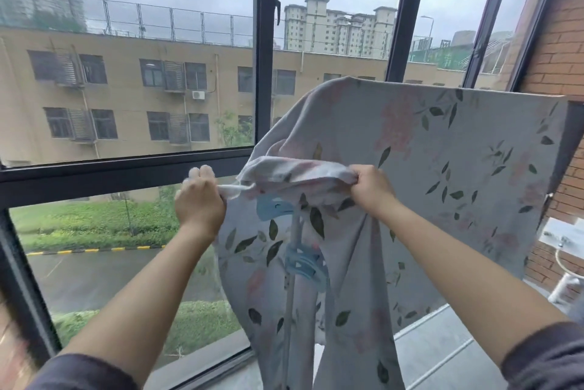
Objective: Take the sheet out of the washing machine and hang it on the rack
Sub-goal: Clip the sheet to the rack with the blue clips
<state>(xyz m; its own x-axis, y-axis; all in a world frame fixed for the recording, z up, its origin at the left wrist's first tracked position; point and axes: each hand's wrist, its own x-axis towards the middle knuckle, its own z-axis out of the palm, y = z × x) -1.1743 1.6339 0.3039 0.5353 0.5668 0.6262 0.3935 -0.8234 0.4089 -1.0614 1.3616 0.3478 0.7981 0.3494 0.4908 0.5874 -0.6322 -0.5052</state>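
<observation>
At a window (264,73), my left grip (199,196) and right grip (371,189) each clench the bunched edge of a floral sheet (442,152) draped over the blue rack (303,263).

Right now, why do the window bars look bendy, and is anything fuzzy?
Head view: the wide lens bows the window frame; the grey daylight is flat, with no hard shadows; on the left hand the fingertips look smeared; the sheet leaves look sharp.

A floral sheet (442,149) is draped over a pale blue rack (292,231); its bunched edge is gripped by the left hand (200,200) at nine o'clock and the right hand (371,189) at three o'clock.
</observation>
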